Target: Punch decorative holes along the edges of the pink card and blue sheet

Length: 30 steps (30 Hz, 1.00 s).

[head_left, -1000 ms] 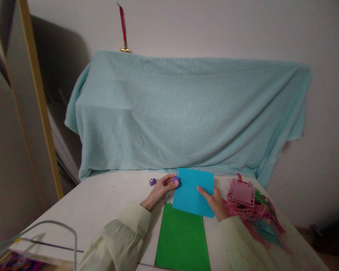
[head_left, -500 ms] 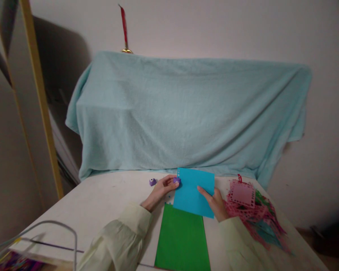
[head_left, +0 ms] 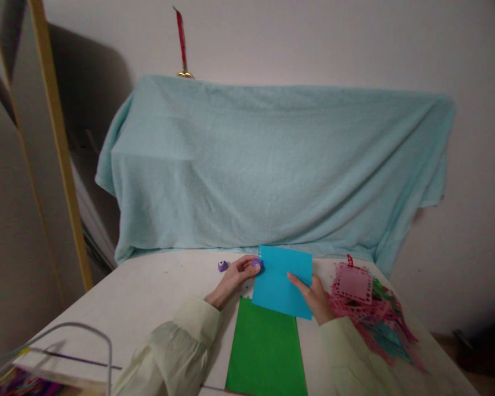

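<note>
White table (head_left: 169, 281), pale blue towel (head_left: 272, 165) behind it, edge punching looks barely begun

So the left hand (head_left: 234, 278) has thumb and fingers closed around what looks like a purple craft punch (head_left: 257, 264), and the punch sits right at the left edge of a blue paper sheet (head_left: 278, 289). Right hand (head_left: 315, 300) has the sheet pinched near its right edge, thumb flat on top, other fingers hidden underneath. Can't tell whether the punch is pressed down.

Progress-wise, I count it as early days: a few small cut-outs run down from the sheet's top left corner to the punch, and the other edges look uncut. I'd guess the rest of that left side is left to do, maybe all the way round.

Just below the left hand are some tiny blue bits (head_left: 247, 287), probably punched-out scraps. Green sheet (head_left: 266, 352) lies nearer the person, its top partly under the blue one. Second purple punch (head_left: 223, 266) sits off to the left. Over right, a pink card (head_left: 352, 281) with decorated edges rests on a pile of shredded paper (head_left: 350, 311).
</note>
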{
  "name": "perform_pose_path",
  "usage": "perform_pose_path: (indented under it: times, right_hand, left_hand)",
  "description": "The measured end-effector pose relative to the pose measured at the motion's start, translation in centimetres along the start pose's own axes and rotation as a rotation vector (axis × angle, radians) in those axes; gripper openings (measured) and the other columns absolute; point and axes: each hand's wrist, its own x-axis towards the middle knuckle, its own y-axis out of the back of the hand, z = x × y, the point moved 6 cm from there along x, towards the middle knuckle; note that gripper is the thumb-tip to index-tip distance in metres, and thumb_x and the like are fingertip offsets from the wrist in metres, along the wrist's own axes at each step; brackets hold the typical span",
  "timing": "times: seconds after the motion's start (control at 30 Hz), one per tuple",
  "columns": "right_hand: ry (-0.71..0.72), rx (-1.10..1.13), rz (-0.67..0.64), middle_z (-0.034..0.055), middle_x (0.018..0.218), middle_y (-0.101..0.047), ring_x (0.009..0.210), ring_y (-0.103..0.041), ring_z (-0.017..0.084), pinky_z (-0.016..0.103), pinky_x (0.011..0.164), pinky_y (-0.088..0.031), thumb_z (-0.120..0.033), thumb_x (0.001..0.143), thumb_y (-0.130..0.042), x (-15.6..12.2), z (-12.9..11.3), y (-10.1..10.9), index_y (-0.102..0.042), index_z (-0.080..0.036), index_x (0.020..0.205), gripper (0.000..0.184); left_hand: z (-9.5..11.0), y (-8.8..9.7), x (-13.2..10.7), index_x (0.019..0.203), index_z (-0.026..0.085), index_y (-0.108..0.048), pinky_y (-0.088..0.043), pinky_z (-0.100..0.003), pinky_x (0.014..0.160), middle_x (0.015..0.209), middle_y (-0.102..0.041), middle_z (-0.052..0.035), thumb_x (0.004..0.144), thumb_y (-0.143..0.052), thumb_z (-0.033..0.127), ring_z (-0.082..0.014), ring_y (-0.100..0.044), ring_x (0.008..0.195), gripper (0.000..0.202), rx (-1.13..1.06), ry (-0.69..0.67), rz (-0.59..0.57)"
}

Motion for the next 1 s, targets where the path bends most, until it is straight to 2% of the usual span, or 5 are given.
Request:
perform_pose_path:
  times: [0.33, 0.6, 0.83, 1.0]
  right_hand:
    - [0.0, 0.005, -0.009, 0.0077, 0.084, -0.072, 0.079, -0.066, 0.027, 0.034, 0.071, -0.051, -0.047, 0.064, -0.07, -0.17, -0.17, 0.0, -0.068, -0.016, 0.086, 0.039]
    - [0.013, 0.01, -0.01, 0.0082, 0.09, -0.072, 0.084, -0.066, 0.028, 0.036, 0.076, -0.05, -0.048, 0.061, -0.071, -0.11, -0.08, -0.16, -0.068, -0.016, 0.09, 0.043]
    - [0.007, -0.004, -0.015, 0.0075, 0.09, -0.072, 0.084, -0.066, 0.029, 0.037, 0.076, -0.05, -0.047, 0.061, -0.07, -0.24, -0.36, -0.22, -0.068, -0.018, 0.087, 0.039]
    - [0.006, 0.007, -0.032, 0.0072, 0.09, -0.072, 0.086, -0.065, 0.028, 0.037, 0.078, -0.05, -0.047, 0.062, -0.07, -0.09, -0.07, -0.26, -0.067, -0.018, 0.089, 0.039]
  left_hand:
    - [-0.12, 0.14, 0.11, 0.104, 0.016, -0.062, -0.042, -0.032, 0.086, 0.103, -0.064, -0.0096, 0.069, -0.073, 0.031, -0.0202, -0.059, 0.095, 0.04, -0.002, 0.012, -0.008]
    - [0.21, 0.07, -0.03, 0.105, 0.016, -0.061, -0.042, -0.031, 0.086, 0.103, -0.064, -0.0092, 0.07, -0.072, 0.031, -0.0199, -0.058, 0.095, 0.04, -0.001, -0.003, 0.008]
    - [0.3, 0.22, -0.08, 0.103, 0.016, -0.063, -0.042, -0.032, 0.083, 0.1, -0.065, -0.0092, 0.067, -0.073, 0.037, -0.0213, -0.059, 0.093, 0.043, 0.019, 0.002, 0.044]
    - [0.34, 0.01, -0.11, 0.103, 0.016, -0.063, -0.041, -0.032, 0.085, 0.099, -0.065, -0.0089, 0.067, -0.073, 0.038, -0.021, -0.058, 0.093, 0.044, 0.018, 0.005, 0.014]
